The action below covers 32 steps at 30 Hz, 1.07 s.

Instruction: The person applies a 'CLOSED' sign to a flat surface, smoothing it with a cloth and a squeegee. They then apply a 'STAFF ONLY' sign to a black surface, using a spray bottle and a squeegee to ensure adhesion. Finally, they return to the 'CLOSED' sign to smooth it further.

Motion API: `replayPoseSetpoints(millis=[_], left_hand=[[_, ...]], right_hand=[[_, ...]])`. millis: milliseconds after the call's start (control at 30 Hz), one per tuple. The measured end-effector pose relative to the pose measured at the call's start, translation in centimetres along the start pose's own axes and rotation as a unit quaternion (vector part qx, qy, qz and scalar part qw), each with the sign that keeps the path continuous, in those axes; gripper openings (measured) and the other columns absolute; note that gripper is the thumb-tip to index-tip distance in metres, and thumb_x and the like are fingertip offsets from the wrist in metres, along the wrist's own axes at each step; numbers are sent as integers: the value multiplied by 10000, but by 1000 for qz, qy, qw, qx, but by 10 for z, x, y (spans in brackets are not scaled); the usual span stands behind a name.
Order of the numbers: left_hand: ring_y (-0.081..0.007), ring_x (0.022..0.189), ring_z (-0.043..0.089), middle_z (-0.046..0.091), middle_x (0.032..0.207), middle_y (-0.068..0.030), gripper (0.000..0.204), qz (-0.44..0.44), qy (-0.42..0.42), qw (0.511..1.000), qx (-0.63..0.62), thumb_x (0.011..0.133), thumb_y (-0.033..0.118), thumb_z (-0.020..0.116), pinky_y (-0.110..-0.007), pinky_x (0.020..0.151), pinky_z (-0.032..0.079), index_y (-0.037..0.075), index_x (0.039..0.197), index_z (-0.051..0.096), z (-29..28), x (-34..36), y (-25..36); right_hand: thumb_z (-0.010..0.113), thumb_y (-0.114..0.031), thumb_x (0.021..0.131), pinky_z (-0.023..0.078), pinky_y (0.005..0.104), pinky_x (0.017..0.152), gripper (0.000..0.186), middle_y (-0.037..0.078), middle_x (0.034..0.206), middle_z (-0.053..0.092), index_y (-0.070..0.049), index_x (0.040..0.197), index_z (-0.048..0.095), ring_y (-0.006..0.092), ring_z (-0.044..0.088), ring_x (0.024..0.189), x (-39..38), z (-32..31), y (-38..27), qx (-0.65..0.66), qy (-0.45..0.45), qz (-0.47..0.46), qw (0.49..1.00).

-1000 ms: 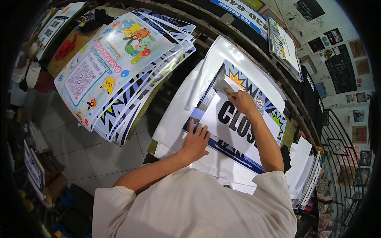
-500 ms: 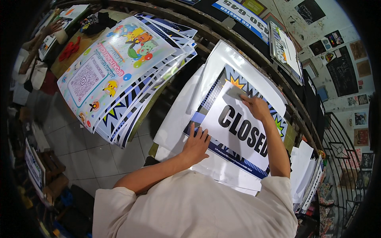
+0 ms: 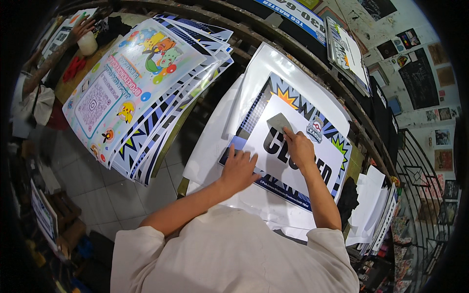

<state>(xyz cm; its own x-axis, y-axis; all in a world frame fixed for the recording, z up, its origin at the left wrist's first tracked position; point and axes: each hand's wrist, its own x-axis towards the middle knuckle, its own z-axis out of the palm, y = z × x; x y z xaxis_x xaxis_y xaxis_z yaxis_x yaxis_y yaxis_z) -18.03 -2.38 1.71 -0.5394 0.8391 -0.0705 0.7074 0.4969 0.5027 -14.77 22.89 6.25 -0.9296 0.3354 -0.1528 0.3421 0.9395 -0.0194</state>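
My right hand (image 3: 299, 150) grips a flat grey squeegee (image 3: 278, 122), its blade against a white sheet (image 3: 320, 155) with big black lettering. The sheet lies over a blue, patterned printed board (image 3: 251, 119) with bright starbursts along its edges. My left hand (image 3: 239, 171) rests with fingers spread on the left edge of the board and sheet. Part of the lettering is hidden behind my right hand and forearm. Beneath the board is glossy white sheeting (image 3: 207, 141).
A stack of large printed posters (image 3: 168, 105) lies to the left. Signs (image 3: 349, 58) lean at the far right, and loose white papers (image 3: 369, 200) sit nearer. At the upper left, a co-worker's hand (image 3: 80, 28) is beside a white container (image 3: 88, 44) and red scissors (image 3: 73, 68).
My right hand has drawn the squeegee from the sheet's upper edge down and left, onto the lettering. My left hand stays at the edge. The whole view has shifted slightly.
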Motion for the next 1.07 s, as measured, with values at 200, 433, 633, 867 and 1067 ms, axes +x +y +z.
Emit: replayPoseSetpoints(millis=[200, 433, 633, 867, 1067], left_hand=[[-415, 1268, 547, 573, 1365, -230, 683, -107, 192, 974, -62, 897, 341, 781, -515, 1058, 469, 31, 1450, 528, -18, 83, -31], [-430, 1236, 565, 585, 1292, -238, 699, -202, 99, 971, -82, 906, 324, 784, -518, 982, 526, 14, 1452, 477, -41, 109, -37], [-446, 1185, 605, 588, 1286, -252, 700, -222, 88, 966, -100, 906, 333, 785, -523, 975, 528, 12, 1449, 481, -42, 105, -36], [-461, 1152, 632, 593, 1286, -257, 701, -233, 88, 963, -105, 904, 350, 784, -537, 969, 526, 12, 1441, 485, -40, 105, -38], [-471, 1169, 630, 590, 1305, -266, 704, -242, 70, 960, -124, 913, 361, 776, -558, 983, 514, 12, 1447, 477, -41, 104, -42]], right_hand=[[533, -326, 1065, 563, 503, 761, 373, 242, 954, 673, -234, 1409, 643, 409, 710, 841, 5, 7, -6, 28, 5, 10, 1000], [523, -297, 1070, 561, 506, 764, 362, 245, 927, 668, -201, 1398, 644, 421, 705, 832, 20, 2, -17, 13, -8, 8, 1000], [531, -283, 1064, 570, 509, 754, 346, 251, 915, 675, -193, 1374, 654, 428, 712, 821, 35, 2, -16, 2, 6, -11, 1000], [538, -276, 1057, 575, 515, 756, 341, 259, 929, 688, -204, 1370, 655, 432, 720, 843, 43, 4, -17, 0, 10, -16, 1000], [555, -292, 1049, 583, 509, 773, 365, 251, 943, 694, -223, 1397, 639, 430, 729, 856, 56, 9, -14, -12, 7, -25, 1000]])
